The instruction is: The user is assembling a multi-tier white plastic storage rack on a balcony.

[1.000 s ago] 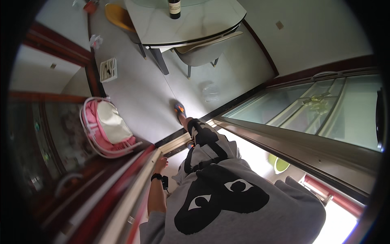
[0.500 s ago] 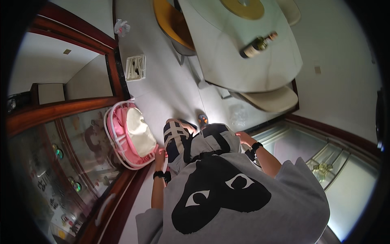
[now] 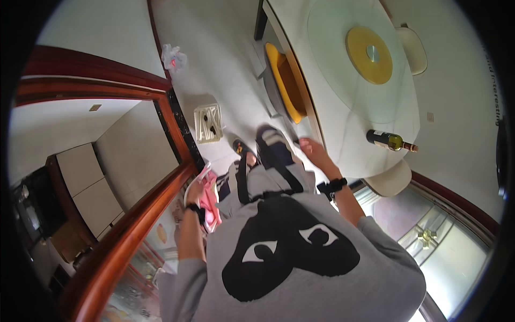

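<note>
My left hand (image 3: 197, 189) hangs low at my left side, beside a pink item with a white frame (image 3: 210, 201). The item is partly hidden by my arm and shirt, and I cannot tell whether the hand touches it. My right hand (image 3: 313, 149) is in front of my right hip, close to the near left edge of the marble-look table (image 3: 343, 134). Its fingers are loosely bent and a little blurred, with nothing visible in them. Black bands are on both wrists. My feet are in mid-stride on the pale floor.
On the table lies a dark green bottle (image 3: 391, 141), near a yellow round disc (image 3: 358, 56) on a glass turntable. An orange chair (image 3: 284, 80) is tucked at its left side. A white basket (image 3: 208, 124) and a plastic bag (image 3: 174, 58) lie along the red-brown door frame (image 3: 129, 225).
I have stepped forward. The pink item has slipped back beside my left hand, and the table with the bottle has come nearer on my right. My right hand has swung forward.
</note>
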`<state>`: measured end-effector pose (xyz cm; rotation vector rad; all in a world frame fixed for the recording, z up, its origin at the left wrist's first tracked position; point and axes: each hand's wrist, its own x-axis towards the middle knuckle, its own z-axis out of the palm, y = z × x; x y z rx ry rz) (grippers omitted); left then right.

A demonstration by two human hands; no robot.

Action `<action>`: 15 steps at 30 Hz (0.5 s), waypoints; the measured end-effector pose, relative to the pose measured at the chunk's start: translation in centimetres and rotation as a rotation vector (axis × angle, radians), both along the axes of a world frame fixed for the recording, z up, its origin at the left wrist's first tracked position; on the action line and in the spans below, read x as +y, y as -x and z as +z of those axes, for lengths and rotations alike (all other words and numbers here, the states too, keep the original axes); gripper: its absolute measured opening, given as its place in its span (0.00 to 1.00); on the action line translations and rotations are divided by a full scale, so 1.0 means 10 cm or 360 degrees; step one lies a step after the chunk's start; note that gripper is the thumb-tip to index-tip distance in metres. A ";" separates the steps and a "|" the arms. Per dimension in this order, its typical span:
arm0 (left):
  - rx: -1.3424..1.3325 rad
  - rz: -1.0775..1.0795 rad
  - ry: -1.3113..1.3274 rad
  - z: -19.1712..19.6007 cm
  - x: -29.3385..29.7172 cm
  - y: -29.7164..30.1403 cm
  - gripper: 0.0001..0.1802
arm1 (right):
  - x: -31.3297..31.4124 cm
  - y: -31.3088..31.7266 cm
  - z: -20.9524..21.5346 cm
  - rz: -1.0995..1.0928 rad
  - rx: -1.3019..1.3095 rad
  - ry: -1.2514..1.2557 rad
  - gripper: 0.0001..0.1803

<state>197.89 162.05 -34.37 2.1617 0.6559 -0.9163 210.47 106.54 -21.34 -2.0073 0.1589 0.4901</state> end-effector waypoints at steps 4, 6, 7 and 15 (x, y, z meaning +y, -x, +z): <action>-0.0182 0.0275 0.0458 0.72 -0.17 -2.31 0.17 | 0.24 -0.73 0.16 -0.0256 -0.0206 0.0403 0.31; -0.0511 0.0321 0.0484 0.70 -0.12 -2.89 0.17 | 0.44 -1.31 0.05 -0.0226 -0.0252 0.0524 0.37; -0.0520 0.0312 0.0463 0.56 0.04 -3.18 0.17 | 0.61 -1.80 -0.06 -0.0216 -0.0329 0.0625 0.40; 0.0397 0.0442 0.0512 0.04 0.06 -3.12 0.15 | 0.91 -2.47 -0.78 -0.0354 0.0073 0.0651 0.41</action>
